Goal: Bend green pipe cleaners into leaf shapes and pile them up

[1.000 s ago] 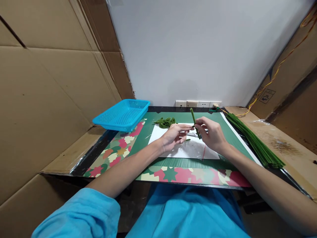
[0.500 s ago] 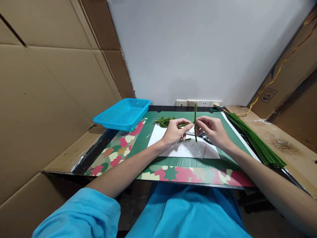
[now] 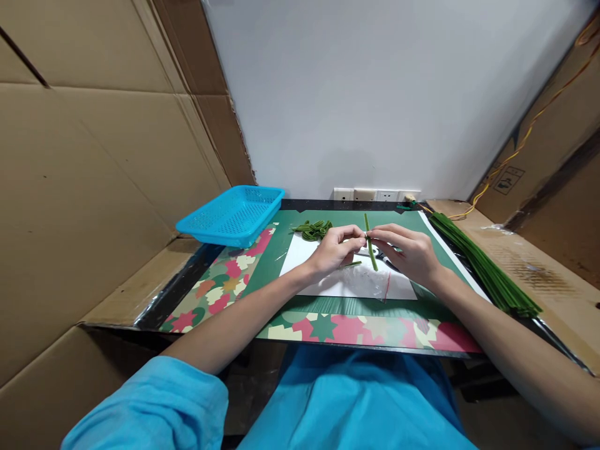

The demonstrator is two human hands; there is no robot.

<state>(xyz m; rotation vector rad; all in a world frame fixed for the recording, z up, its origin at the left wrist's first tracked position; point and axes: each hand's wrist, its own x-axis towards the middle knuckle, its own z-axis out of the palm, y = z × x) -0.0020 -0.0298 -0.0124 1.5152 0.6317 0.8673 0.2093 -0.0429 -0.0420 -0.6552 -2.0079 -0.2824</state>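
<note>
A green pipe cleaner [image 3: 372, 255] stands roughly upright, slightly tilted, between the fingertips of both hands. My left hand [image 3: 335, 247] is closed in a pinch at its middle. From the other side, my right hand [image 3: 409, 249] pinches the same spot with thumb and fingers. Under the hands lie a white sheet [image 3: 304, 253], a clear plastic bag [image 3: 368, 282] and scissors [image 3: 389, 262] partly hidden by my right hand. A short green piece [image 3: 354, 264] rests on the sheet. Beyond my left hand sits a small pile of bent green pipe cleaners [image 3: 313, 230].
A blue perforated basket [image 3: 229, 215] stands at the table's back left. Along the right edge lies a bundle of long green pipe cleaners [image 3: 485, 265]. Cardboard [image 3: 117, 156] walls the left side. Wall sockets [image 3: 370, 195] and a yellow cable [image 3: 525, 134] are behind and to the right.
The upright pipe cleaner has dropped a little and tilted, its top leaning left. My right hand's fingers have come over it and closed against my left fingertips.
</note>
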